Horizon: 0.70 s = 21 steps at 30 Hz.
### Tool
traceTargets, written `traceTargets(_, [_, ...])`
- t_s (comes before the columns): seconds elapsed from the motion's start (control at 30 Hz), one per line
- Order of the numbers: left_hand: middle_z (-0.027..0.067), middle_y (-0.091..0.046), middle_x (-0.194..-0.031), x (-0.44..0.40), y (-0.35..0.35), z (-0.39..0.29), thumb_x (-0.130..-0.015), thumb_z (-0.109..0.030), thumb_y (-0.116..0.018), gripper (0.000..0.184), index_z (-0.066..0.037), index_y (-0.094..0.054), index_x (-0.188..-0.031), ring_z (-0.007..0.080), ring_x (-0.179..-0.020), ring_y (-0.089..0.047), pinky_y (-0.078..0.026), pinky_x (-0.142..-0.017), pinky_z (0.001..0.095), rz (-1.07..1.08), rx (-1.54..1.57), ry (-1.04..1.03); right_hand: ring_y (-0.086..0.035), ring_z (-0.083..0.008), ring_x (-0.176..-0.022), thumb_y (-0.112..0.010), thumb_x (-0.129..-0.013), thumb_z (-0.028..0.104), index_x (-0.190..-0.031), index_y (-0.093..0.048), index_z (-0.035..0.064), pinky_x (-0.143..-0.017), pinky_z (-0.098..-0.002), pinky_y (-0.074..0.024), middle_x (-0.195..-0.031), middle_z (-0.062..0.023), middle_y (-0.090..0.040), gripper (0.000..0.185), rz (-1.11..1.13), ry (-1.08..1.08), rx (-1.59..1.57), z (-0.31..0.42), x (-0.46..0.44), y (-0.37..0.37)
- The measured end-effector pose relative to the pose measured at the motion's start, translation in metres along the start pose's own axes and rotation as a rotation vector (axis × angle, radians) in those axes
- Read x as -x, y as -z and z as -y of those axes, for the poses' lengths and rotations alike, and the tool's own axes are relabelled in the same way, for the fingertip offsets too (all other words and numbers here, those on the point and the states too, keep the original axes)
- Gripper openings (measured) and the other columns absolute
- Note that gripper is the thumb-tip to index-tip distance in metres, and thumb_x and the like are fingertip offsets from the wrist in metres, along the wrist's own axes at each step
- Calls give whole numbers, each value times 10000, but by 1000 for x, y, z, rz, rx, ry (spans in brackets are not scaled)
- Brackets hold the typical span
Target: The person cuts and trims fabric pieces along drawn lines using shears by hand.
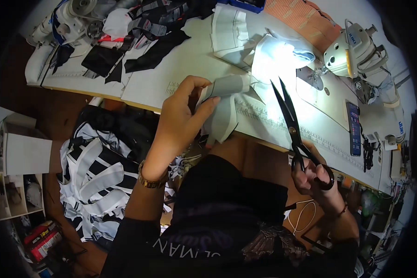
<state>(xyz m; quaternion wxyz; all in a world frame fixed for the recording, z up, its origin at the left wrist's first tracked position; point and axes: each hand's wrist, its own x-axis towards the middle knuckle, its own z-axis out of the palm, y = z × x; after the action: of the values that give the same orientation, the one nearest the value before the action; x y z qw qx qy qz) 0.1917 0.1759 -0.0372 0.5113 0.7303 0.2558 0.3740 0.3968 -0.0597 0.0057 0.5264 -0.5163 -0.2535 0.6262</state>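
Observation:
My left hand (183, 116) pinches a grey and white fabric piece (227, 86) between thumb and fingers, above the table's front edge. Part of the fabric hangs down over that edge. In my right hand (312, 173) are black scissors (292, 125), with fingers through the handle loops. The scissor blades are slightly apart and point up and away from me, to the right of the fabric and not touching it. Behind the blades, white fabric (268, 58) lies under a bright light beside the sewing machine (352, 51).
A phone (354, 127) lies at the right of the white table (157, 83). Dark fabric scraps (157, 51) and another sewing machine (81, 23) are at the back left. Orange fabric (306, 23) lies at the back. Below left is a pile of striped pieces (97, 176).

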Motion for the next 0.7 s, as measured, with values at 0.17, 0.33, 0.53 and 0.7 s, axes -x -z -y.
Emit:
traceTargets(0.17, [27,-567,-867,15,10,-8,-813,-49,-613,271,-4,-494,-1053,58,-728,-496,-390,-632,179,-13,22,59,-366,-44,-463,-671,-694,523,-1313,-279,31,-392,-178,-248,-642,3,-424,883,-16,-91,165,15,-5,-18])
traceTargets(0.33, [53,-612,-869,28,7,-5,-798,-61,-620,273,16,-525,-1042,57,-781,-533,-421,-675,188,-44,206,60,-405,-46,-436,-684,-687,509,-1293,-286,-17,-375,-179,-289,-609,11,-435,896,9,-121,170,11,-6,-21])
traceTargets(0.53, [54,-618,-868,52,7,-4,-802,-61,-624,289,17,-527,-1063,60,-779,-544,-436,-695,203,6,266,150,-403,-42,-464,-653,-730,492,-1301,-271,-21,-390,-177,-298,-621,7,-436,858,117,-146,140,8,-14,-30])
traceTargets(0.7, [43,-613,-853,65,9,-2,-815,-58,-613,278,16,-524,-1068,61,-775,-545,-437,-689,204,-8,301,175,-399,-43,-522,-594,-796,459,-1319,-247,-13,-416,-179,-295,-670,7,-433,785,138,-154,59,1,-15,-34])
